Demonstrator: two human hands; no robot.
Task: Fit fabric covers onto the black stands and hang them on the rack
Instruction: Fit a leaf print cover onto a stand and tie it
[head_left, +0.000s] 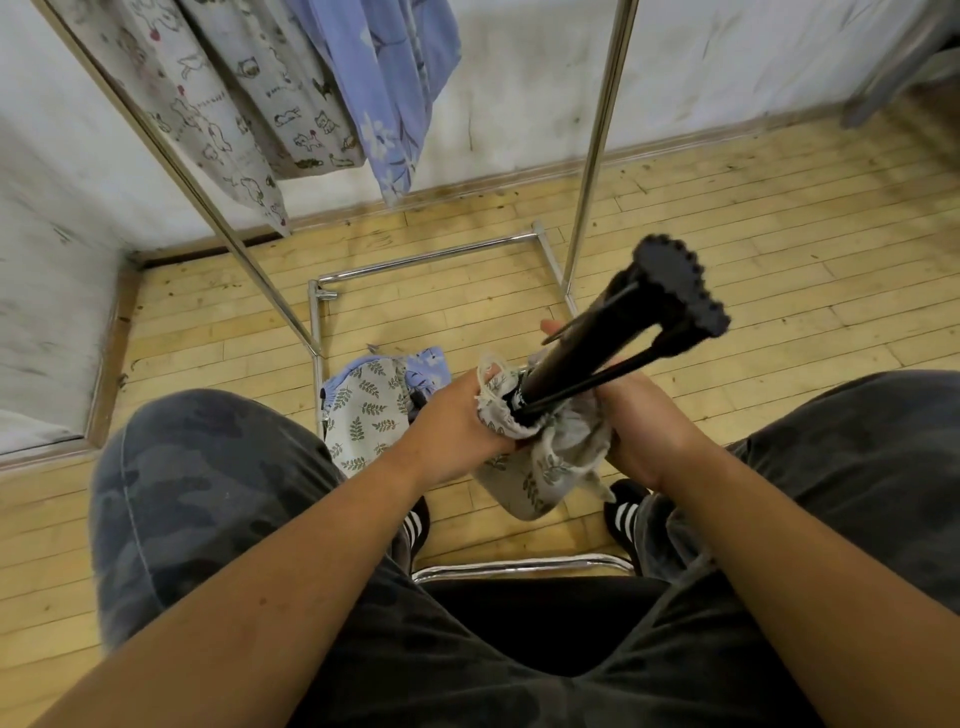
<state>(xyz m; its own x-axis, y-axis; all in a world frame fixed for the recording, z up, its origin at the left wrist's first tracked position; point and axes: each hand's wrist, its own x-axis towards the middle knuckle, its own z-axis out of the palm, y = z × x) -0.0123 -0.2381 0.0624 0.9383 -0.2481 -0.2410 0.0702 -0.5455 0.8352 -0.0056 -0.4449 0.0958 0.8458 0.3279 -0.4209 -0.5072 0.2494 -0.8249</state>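
Note:
A black stand (623, 322) tilts up and away from me, its round scalloped end at the upper right. Its lower end sits inside a grey leaf-print fabric cover (545, 467), bunched between my hands. My left hand (457, 421) grips the cover's opening on the left side. My right hand (639, 431) holds the cover and the stand's thin legs on the right. The chrome rack (597, 130) stands ahead, with printed covers (270, 93) and a blue floral one (395, 83) hanging from it.
More fabric covers (374, 405) lie in a pile on the wooden floor by the rack's base bar (426, 260). My knees flank the hands, and a chrome chair edge (519, 566) shows between my legs. White walls close the corner behind.

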